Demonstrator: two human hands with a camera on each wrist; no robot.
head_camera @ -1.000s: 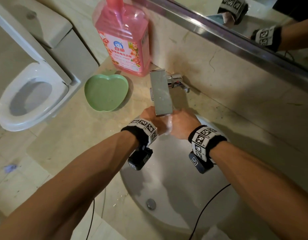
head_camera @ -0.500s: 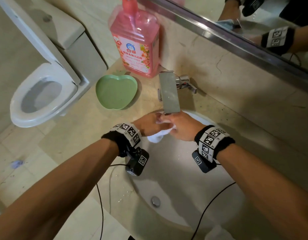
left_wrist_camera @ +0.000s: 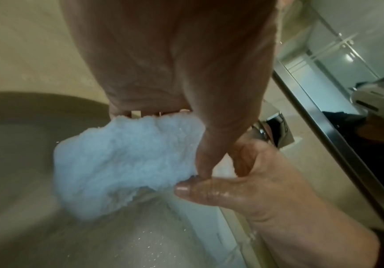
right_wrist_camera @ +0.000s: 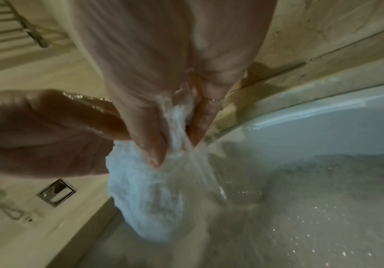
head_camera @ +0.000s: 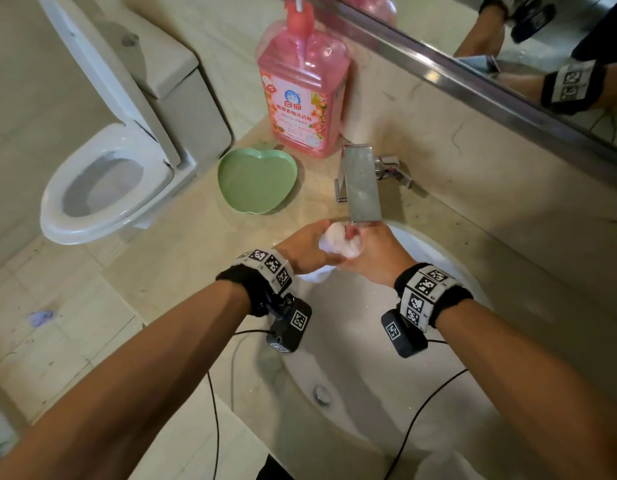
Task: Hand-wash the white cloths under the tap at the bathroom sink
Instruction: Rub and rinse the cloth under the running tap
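Colours at the sink: white, pink, green, beige and black-and-white.

The cloth [head_camera: 340, 244] in the middle of the head view is white and looks pale blue-white in both wrist views. The bottle [head_camera: 302, 95] at the upper centre is clear pink with a pink, white and orange label. The apple-shaped dish [head_camera: 255, 180] below it is light green. The tap [head_camera: 360, 183] is shiny silver. The counter [head_camera: 182, 258] is beige with faint marble veins; the sink [head_camera: 362, 372] is white. The wristbands [head_camera: 426, 292] are black with white panels with black square marks. The toilet [head_camera: 102, 181] at the left is white.
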